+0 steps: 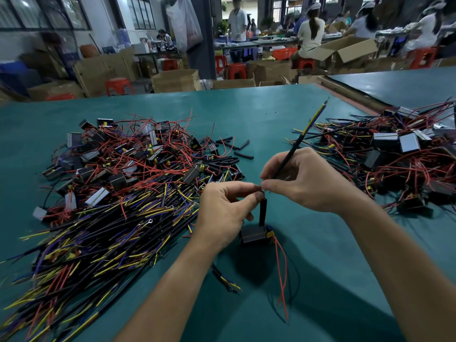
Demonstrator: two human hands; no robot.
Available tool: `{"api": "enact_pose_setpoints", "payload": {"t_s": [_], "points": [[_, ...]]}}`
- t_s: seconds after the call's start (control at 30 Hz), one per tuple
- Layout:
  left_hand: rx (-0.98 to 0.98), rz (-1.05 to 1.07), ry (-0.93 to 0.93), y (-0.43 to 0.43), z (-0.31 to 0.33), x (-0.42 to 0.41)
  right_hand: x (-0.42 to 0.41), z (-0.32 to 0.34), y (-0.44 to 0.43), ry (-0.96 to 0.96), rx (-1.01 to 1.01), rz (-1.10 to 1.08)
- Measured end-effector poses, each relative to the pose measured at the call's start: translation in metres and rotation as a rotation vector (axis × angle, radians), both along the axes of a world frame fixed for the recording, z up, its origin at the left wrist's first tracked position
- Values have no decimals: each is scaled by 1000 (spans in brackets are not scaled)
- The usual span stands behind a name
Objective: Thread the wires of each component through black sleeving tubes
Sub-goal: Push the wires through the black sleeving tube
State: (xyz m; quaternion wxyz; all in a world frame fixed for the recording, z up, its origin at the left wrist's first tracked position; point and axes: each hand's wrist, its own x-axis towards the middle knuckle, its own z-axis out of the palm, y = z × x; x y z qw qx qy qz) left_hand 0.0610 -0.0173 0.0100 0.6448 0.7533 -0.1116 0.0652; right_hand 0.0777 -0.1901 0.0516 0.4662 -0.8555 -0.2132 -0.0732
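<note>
Small black box-shaped component [251, 236] hangs just below the fingertips. Left hand [222, 213] pinches the top of a short black sleeving tube [263, 211]. Right hand [303, 178] pinches the lower end of a long black-sleeved yellow-blue lead [296, 144] at the tube mouth.
</note>
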Motion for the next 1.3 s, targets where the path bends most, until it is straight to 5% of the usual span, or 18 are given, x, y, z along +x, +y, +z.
{"api": "enact_pose_setpoints", "payload": {"t_s": [0.43, 1.3], "points": [[57, 62, -131, -1, -4, -1, 0, 1, -1, -16, 9, -12], [13, -75, -24, -3, -8, 3, -3, 4, -6, 56, -7, 88]]}}
